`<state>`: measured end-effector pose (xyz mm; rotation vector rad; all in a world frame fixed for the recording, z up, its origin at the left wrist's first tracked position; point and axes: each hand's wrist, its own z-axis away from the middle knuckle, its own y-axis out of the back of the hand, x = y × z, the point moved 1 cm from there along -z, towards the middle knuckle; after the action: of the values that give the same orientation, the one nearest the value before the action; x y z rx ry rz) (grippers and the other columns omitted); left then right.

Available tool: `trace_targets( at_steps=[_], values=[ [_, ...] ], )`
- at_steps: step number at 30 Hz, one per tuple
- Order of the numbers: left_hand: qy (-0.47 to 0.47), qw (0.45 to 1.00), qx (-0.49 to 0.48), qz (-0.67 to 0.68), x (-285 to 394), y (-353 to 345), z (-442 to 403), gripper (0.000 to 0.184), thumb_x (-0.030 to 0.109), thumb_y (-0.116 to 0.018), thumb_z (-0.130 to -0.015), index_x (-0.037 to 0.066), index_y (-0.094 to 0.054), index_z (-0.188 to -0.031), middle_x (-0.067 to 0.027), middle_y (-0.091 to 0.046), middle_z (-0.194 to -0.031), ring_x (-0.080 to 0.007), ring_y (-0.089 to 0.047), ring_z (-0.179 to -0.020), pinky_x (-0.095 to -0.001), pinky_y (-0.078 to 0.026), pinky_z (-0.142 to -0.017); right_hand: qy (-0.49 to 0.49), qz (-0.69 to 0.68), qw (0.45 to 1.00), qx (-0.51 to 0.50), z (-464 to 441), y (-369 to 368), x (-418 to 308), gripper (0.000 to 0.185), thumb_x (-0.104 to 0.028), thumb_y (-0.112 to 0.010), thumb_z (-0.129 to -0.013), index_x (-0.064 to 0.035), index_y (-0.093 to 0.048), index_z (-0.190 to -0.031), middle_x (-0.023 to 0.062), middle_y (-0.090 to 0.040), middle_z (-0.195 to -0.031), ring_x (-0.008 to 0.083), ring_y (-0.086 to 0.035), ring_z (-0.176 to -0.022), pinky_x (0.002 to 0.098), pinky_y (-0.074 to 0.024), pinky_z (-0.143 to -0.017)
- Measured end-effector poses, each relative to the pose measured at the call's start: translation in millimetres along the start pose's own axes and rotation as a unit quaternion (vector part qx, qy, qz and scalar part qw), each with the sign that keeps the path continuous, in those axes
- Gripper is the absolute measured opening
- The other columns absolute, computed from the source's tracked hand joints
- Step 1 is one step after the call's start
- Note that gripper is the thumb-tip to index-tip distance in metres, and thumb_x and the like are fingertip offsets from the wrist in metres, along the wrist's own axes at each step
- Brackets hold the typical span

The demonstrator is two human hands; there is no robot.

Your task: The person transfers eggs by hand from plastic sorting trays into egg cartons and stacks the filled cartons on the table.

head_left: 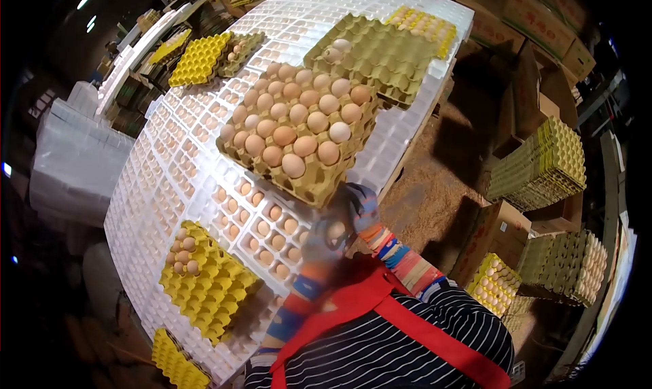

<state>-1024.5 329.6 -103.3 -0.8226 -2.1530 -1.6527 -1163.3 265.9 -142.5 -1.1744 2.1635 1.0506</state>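
My left hand [324, 242], in a grey glove, is smeared by motion near the front edge of the white foam egg trays. A pale egg [336, 231] shows by its fingers; whether the hand grips it I cannot tell. My right hand [361, 204], also gloved in grey, is blurred just below the near right corner of a stack of pulp egg trays [314, 193]. Its fingers are not clear. Brown and cream eggs [283, 136] fill most of that stack's top tray. Left of my hands, more eggs [274, 213] sit in the foam tray cells [204, 209].
A yellow tray [210, 290] holding several eggs lies at lower left. Behind the egg stack is a pulp tray [380, 56] with a few eggs. Stacked trays [540, 165] and cardboard boxes [492, 236] stand on the floor at right. The table edge [407, 154] runs along my right.
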Motion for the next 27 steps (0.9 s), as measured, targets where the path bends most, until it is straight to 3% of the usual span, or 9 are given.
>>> trace_targets(
  at_steps=[5, 6, 9, 13, 17, 19, 20, 23, 27],
  values=[
    [-0.043, 0.995, -0.066, -0.060, 29.1, -23.3, -33.3, 0.046, 0.019, -0.066, -0.072, 0.012, -0.051, -0.115, -0.0150, -0.055, -0.110, -0.0315, -0.060, -0.085, -0.0386, -0.049, -0.068, -0.152, -0.205, 0.961, 0.107, 5.2, 31.9, 18.1, 0.023, -0.010, -0.054, -0.086, -0.0001, -0.059, -0.107, 0.0122, -0.059, -0.105, 0.0245, -0.056, -0.098, 0.0314, -0.0420, -0.087],
    [-0.030, 0.998, -0.053, -0.031, 28.5, -38.4, -39.3, 0.040, 0.022, -0.064, -0.075, 0.012, -0.055, -0.113, -0.0141, -0.049, -0.124, -0.0336, -0.055, -0.101, -0.0395, -0.049, -0.078, -0.168, -0.198, 0.960, 0.106, 7.7, 38.9, 21.6, 0.021, -0.009, -0.052, -0.089, 0.0006, -0.059, -0.106, 0.0097, -0.058, -0.104, 0.0187, -0.055, -0.097, 0.0280, -0.0413, -0.086],
    [-0.033, 0.993, -0.110, -0.023, 16.2, -69.2, -69.7, 0.041, 0.012, -0.062, -0.074, 0.008, -0.052, -0.113, -0.0126, -0.051, -0.107, -0.0309, -0.053, -0.086, -0.0377, -0.047, -0.071, -0.201, -0.181, 0.959, 0.088, 14.9, 54.2, 23.3, 0.020, -0.008, -0.052, -0.088, 0.0011, -0.059, -0.105, 0.0102, -0.058, -0.103, 0.0175, -0.054, -0.096, 0.0277, -0.0417, -0.085],
    [-0.118, 0.993, -0.025, 0.007, 30.4, -81.2, -102.5, 0.035, 0.006, -0.063, -0.073, 0.006, -0.055, -0.107, -0.0114, -0.051, -0.103, -0.0297, -0.051, -0.087, -0.0375, -0.044, -0.074, -0.221, -0.190, 0.951, 0.104, 30.8, 74.8, 21.7, 0.020, -0.008, -0.053, -0.088, 0.0018, -0.059, -0.104, 0.0103, -0.058, -0.102, 0.0177, -0.054, -0.095, 0.0281, -0.0415, -0.084],
    [-0.063, 0.981, 0.034, 0.183, 45.1, -125.9, -146.9, 0.034, 0.010, -0.062, -0.075, 0.013, -0.061, -0.109, -0.0129, -0.051, -0.109, -0.0314, -0.049, -0.099, -0.0398, -0.043, -0.083, -0.268, -0.226, 0.925, 0.147, 48.9, 77.6, 33.5, 0.020, -0.012, -0.052, -0.089, 0.0012, -0.059, -0.104, 0.0086, -0.059, -0.100, 0.0168, -0.054, -0.094, 0.0279, -0.0415, -0.084],
    [-0.084, 0.981, 0.090, 0.149, 14.8, -192.1, -157.7, 0.036, 0.011, -0.062, -0.074, 0.014, -0.061, -0.110, -0.0135, -0.051, -0.113, -0.0321, -0.050, -0.104, -0.0403, -0.042, -0.087, -0.260, -0.180, 0.940, 0.130, 45.4, 86.8, 30.0, 0.022, -0.015, -0.051, -0.091, 0.0006, -0.059, -0.103, 0.0072, -0.059, -0.099, 0.0162, -0.054, -0.093, 0.0273, -0.0413, -0.084],
    [-0.078, 0.992, 0.042, 0.091, 4.0, -212.3, -157.2, 0.037, 0.012, -0.062, -0.074, 0.015, -0.061, -0.111, -0.0132, -0.052, -0.114, -0.0314, -0.050, -0.106, -0.0401, -0.042, -0.088, -0.246, -0.193, 0.940, 0.135, 44.9, 87.8, 31.1, 0.022, -0.016, -0.051, -0.091, 0.0003, -0.060, -0.104, 0.0069, -0.059, -0.099, 0.0161, -0.054, -0.093, 0.0272, -0.0415, -0.084],
    [-0.115, 0.992, 0.034, 0.045, 20.5, -154.8, -135.2, 0.038, 0.014, -0.062, -0.074, 0.016, -0.060, -0.113, -0.0123, -0.055, -0.115, -0.0296, -0.050, -0.108, -0.0401, -0.041, -0.091, -0.247, -0.191, 0.938, 0.152, 53.2, 83.5, 49.1, 0.023, -0.017, -0.051, -0.092, -0.0005, -0.060, -0.105, 0.0062, -0.059, -0.097, 0.0161, -0.055, -0.091, 0.0270, -0.0424, -0.083],
    [-0.168, 0.969, -0.044, 0.178, 12.7, -72.0, -63.8, 0.037, 0.014, -0.062, -0.076, 0.010, -0.058, -0.112, -0.0133, -0.055, -0.116, -0.0296, -0.052, -0.108, -0.0399, -0.039, -0.095, -0.236, -0.187, 0.947, 0.109, 47.0, 79.6, 31.9, 0.023, -0.016, -0.050, -0.093, 0.0003, -0.060, -0.105, 0.0064, -0.059, -0.097, 0.0162, -0.054, -0.089, 0.0287, -0.0432, -0.082]
  ],
)
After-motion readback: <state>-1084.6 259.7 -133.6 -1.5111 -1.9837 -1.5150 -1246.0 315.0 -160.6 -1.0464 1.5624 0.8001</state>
